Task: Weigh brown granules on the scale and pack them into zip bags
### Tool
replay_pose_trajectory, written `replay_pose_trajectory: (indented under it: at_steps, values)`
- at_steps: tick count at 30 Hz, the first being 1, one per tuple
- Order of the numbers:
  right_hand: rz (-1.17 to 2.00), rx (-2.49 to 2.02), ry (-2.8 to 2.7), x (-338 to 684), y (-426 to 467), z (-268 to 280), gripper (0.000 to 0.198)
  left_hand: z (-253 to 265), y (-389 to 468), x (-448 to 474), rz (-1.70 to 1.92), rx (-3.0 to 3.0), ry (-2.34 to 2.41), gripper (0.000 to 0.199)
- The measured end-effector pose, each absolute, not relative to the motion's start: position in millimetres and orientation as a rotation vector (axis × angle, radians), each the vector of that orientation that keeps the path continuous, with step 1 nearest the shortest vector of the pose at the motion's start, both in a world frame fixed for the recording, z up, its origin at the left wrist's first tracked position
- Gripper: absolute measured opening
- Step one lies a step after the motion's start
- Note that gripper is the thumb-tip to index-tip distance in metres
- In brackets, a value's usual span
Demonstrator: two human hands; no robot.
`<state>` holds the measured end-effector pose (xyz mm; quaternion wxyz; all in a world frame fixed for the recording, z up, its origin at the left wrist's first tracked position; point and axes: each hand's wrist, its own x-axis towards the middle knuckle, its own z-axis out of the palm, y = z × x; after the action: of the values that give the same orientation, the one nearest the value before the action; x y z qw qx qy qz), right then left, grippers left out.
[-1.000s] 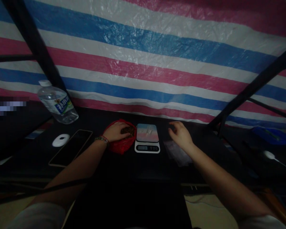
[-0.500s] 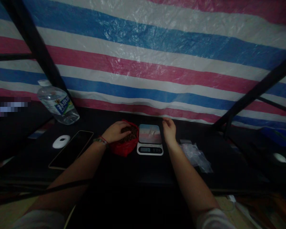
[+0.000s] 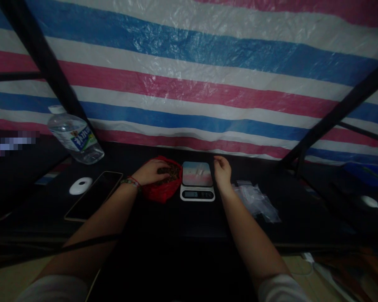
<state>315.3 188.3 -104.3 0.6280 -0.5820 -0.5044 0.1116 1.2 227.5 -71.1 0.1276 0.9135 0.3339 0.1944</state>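
Note:
My left hand (image 3: 149, 172) reaches into the mouth of a red plastic bag (image 3: 164, 193), its fingers apart and resting on small brown dried pieces (image 3: 173, 171) inside. Just right of the bag is a white kitchen scale (image 3: 184, 197) with a lit display and a shiny reflective top plate. My right hand (image 3: 223, 171) rests beside the scale's right edge, fingers curled in; whatever they hold, if anything, is hidden. Close to that wrist, several clear plastic bags (image 3: 258, 201) lie in a loose pile.
A smartphone (image 3: 94, 197) and a white oval case (image 3: 80, 186) lie at left on the black tabletop (image 3: 182, 222). Behind them stands a clear water bottle (image 3: 77, 136). Slanted dark frame bars rise on both sides, and a striped plastic sheet (image 3: 189, 92) hangs behind.
My left hand's fingers have shifted slightly over the brown pieces. My right hand stays curled beside the scale. The whole view has moved a little.

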Motion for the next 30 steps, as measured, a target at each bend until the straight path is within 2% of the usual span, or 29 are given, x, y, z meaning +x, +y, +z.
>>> replay_pose_trajectory:
  at_steps: [8,11,16,24,30]
  values:
    - [0.147,-1.304,-1.307,302.3,177.4,-91.3,0.027,-66.9,220.1,4.0,0.678,2.678,1.115,0.046]
    - [0.182,-1.272,-1.373,298.8,177.2,-92.6,0.029,-68.1,216.1,8.2,0.651,2.711,1.100,0.044]
    - [0.194,-1.391,-1.634,295.5,175.3,-95.8,0.038,-73.5,212.8,15.9,0.566,2.705,1.123,0.054]
    - [0.104,-1.489,-1.827,292.1,171.9,-93.6,0.031,-79.4,220.4,15.2,0.633,2.782,1.105,0.034]
    - [0.144,-1.434,-1.799,285.9,168.5,-90.2,0.035,-79.6,220.4,17.5,0.716,2.795,1.114,0.030]
